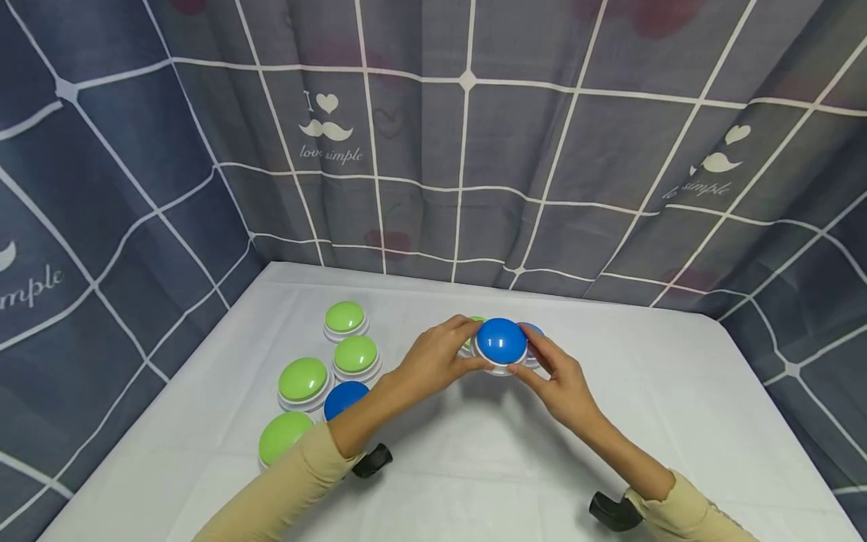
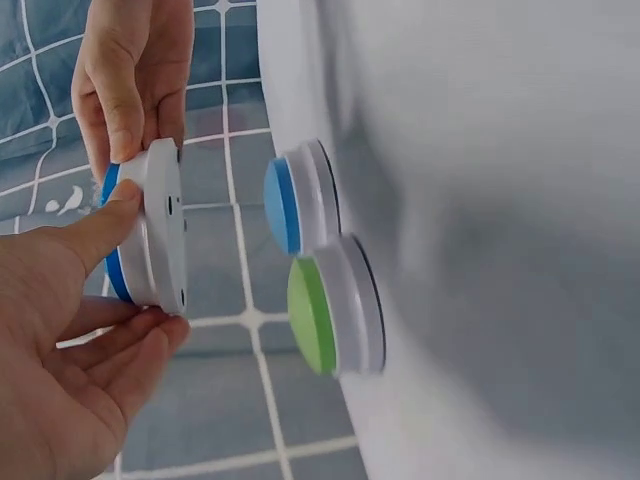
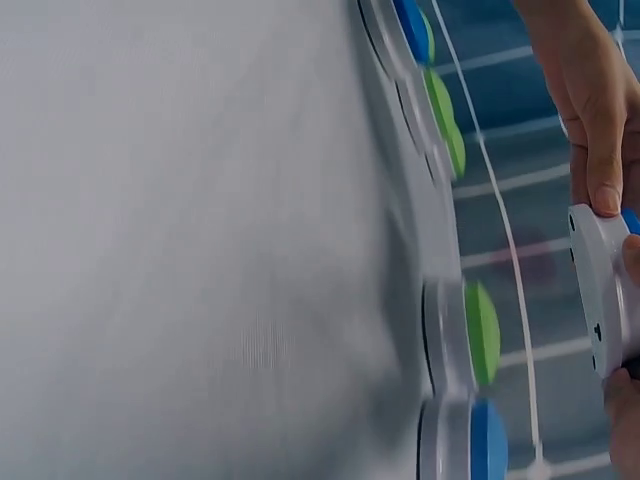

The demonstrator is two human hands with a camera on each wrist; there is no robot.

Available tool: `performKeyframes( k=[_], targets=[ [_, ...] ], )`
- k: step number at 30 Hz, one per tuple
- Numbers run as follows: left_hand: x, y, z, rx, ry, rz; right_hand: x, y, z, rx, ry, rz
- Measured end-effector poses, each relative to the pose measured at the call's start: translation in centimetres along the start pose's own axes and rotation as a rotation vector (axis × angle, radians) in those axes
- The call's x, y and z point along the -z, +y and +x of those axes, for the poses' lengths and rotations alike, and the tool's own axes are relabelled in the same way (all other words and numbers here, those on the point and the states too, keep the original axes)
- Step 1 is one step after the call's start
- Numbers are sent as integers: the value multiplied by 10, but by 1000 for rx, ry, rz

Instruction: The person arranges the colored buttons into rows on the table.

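Note:
A push button (image 1: 501, 342) with a blue dome and white round base is held above the table by both hands. My left hand (image 1: 436, 357) pinches its left side between thumb and fingers; my right hand (image 1: 558, 380) grips the right side the same way. In the left wrist view the button is tipped on edge, its flat white underside showing small dark holes. Just behind it, a green button (image 2: 312, 315) and another blue button (image 2: 283, 205) stand side by side on the table, apart from the hands and mostly hidden in the head view.
On the left of the white-covered table (image 1: 474, 482) stand several green buttons (image 1: 302, 379) and a blue button (image 1: 344, 397), partly covered by my left forearm. Dark checked curtains (image 1: 420, 128) close off the back and sides. Black wrist mounts (image 1: 615, 512) hang below the sleeves.

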State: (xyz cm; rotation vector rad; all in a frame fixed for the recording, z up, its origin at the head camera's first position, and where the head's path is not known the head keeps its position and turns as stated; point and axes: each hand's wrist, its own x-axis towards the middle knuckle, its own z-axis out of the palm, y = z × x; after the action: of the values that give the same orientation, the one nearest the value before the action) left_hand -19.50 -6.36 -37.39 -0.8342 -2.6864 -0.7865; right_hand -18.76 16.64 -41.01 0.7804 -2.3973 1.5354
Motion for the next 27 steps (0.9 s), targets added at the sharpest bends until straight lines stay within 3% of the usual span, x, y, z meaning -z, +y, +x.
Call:
performKeyframes(
  k=[8, 19, 27],
  targets=[
    [-32, 6, 44, -60, -82, 2, 33, 18, -5, -49, 78, -77],
    [-65, 10, 90, -103, -148, 6, 68, 37, -7, -136, 72, -176],
    [-84, 12, 115, -145, -176, -4, 83, 55, -8, -169, 84, -238]
  ],
)
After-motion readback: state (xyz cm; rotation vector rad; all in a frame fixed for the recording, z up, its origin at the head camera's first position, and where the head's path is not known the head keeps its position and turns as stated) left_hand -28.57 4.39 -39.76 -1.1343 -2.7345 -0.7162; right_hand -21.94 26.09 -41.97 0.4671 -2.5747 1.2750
